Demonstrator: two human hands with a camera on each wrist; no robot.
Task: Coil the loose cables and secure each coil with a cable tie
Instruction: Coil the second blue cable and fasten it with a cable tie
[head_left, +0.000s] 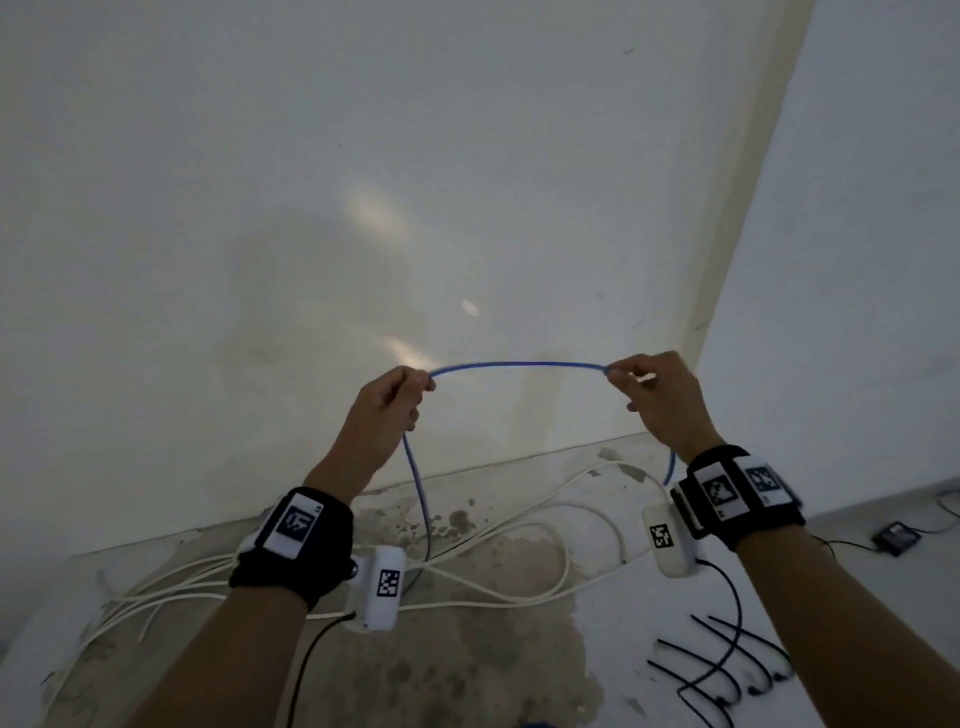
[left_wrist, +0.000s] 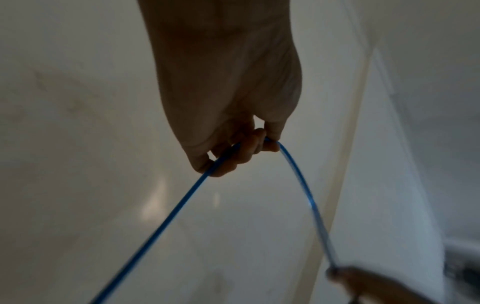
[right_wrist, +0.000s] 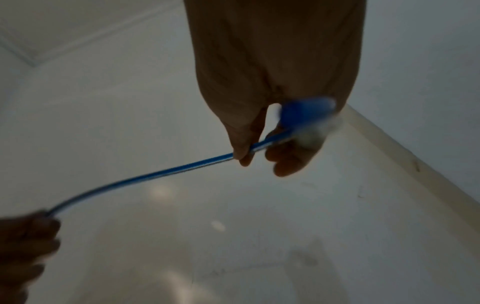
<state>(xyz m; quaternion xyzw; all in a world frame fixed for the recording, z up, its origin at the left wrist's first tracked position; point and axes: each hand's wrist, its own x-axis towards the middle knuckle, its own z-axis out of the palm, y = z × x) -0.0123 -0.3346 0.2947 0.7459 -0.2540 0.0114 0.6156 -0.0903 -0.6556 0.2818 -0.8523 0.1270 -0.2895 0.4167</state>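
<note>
Holding a stretch of blue cable (head_left: 519, 365) taut in the air before a pale wall (head_left: 363, 156), the person had both hands raised and well apart, so that the span between them bowed slightly upward. The left hand (head_left: 387, 410) was clenched round the cable, which ran through the curled fingers and fell away below the fist toward the floor (head_left: 519, 649); this long tail looked to be the uncoiled remainder. The right hand (head_left: 657, 397) pinched the cable between thumb and forefinger close to its end, and the right wrist view showed a blurred blue plug boot (right_wrist: 306, 114) lying against the palm, with a short length hanging down past the wrist. Gripping near the end while the other hand measured out an arm's span was probably how the first loop's size was being set, so I judged the coiling barely begun. On the stained floor below lay a tangle of white cables (head_left: 493, 577), still loose, and to the right several black cable ties (head_left: 727, 670) were spread near a black lead, within reach for fastening each finished coil. A small dark device (head_left: 896, 535) sat by the far wall; what it was could not be told.
</note>
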